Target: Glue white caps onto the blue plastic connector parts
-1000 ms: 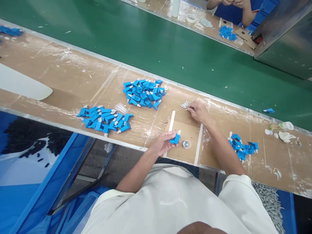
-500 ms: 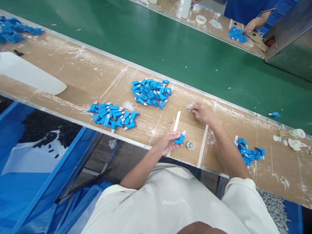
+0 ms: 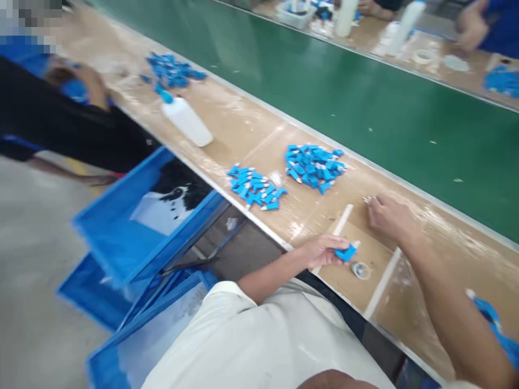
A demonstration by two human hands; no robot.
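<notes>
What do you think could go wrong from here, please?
The left grip holds a blue part close to the small clear cup, so a nudge could tip it. The right grip is at the small pale pieces; a careless sweep might scatter them.

We read factory workshop, assembly line. Green belt [image 3: 324, 108], probably conveyor, runs between our long bench [image 3: 239, 127] and far bench [image 3: 368, 35]. We see heaps of matching blue parts [image 3: 315, 166] along ours, blue bin [image 3: 101, 232] below with black pieces [image 3: 190, 181]. Other workers share line with us: blue sleeve [image 3: 505, 27] across belt, dark-clothed person [image 3: 73, 119] at our bench's far end.
</notes>
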